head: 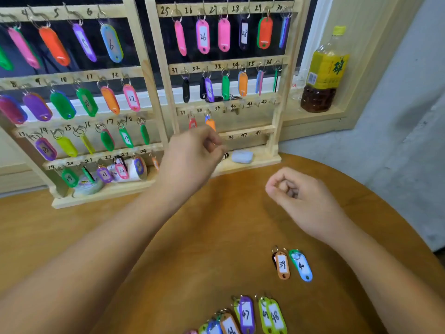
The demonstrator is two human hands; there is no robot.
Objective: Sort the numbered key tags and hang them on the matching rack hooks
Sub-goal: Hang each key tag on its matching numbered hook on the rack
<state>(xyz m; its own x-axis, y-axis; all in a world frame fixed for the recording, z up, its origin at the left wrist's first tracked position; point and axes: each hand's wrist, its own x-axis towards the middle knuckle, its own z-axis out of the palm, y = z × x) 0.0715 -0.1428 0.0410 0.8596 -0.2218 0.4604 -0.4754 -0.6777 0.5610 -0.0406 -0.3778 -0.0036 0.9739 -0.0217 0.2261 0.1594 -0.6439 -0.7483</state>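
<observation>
**Key tags 39 and 40: loose on table, not yet hung**

Tag 39 (orange) and tag 40 (pale blue over green) are laid side by side on the round wooden table. Their long axes run near-to-far, with the rings toward the rack.

Tags 46, 47 and 48 are ranged at the near edge, rings likewise far.

The left hand is raised before the rack's lower rows with its fingertips pinched together; whether anything is held cannot be told. The right hand is clenched above the table, and nothing is seen in it.
</observation>
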